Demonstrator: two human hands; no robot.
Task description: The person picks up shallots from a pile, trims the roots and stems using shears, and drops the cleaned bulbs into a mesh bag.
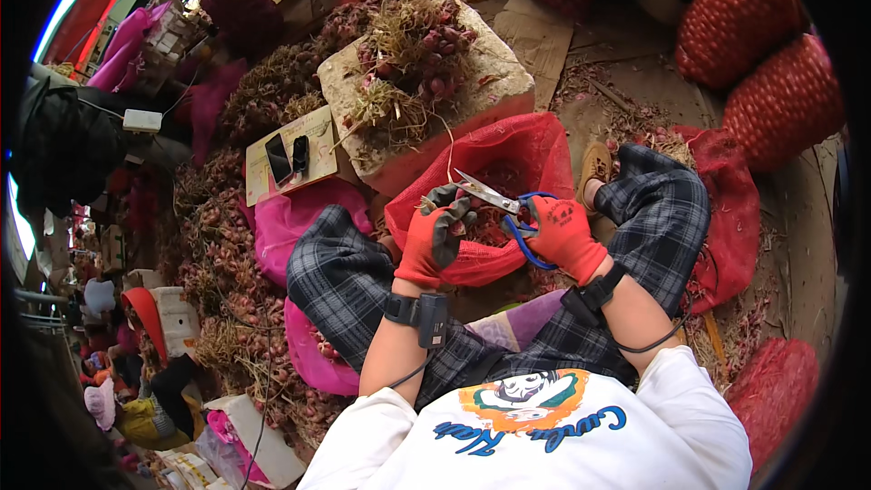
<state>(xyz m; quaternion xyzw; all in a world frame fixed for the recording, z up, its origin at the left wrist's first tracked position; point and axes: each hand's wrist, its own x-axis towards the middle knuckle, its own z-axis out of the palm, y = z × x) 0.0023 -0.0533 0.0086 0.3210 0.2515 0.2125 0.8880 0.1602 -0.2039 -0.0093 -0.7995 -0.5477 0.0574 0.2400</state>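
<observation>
My left hand (433,234), in an orange glove with a grey palm, curls closed around a shallot (459,228), mostly hidden by the fingers. Pale dry stalk shows near its fingertips. My right hand (564,234), gloved alike, grips a pair of scissors (490,192) by the blue handles. Their metal blades are parted and point left, close to my left fingers. Below both hands, a red mesh sack (535,138) lies opened between my knees, with dark reddish contents inside. Beyond it, bunches of shallots (431,59) with dry tops rest on a pale foam block (504,82).
A phone (278,159) and a small black object (300,154) lie on a board (322,132). Heaped shallots (213,227) spread along the left. Full red sacks (739,18) stand at the far right. A black cable (269,354) crosses the left heap. People sit at the far left.
</observation>
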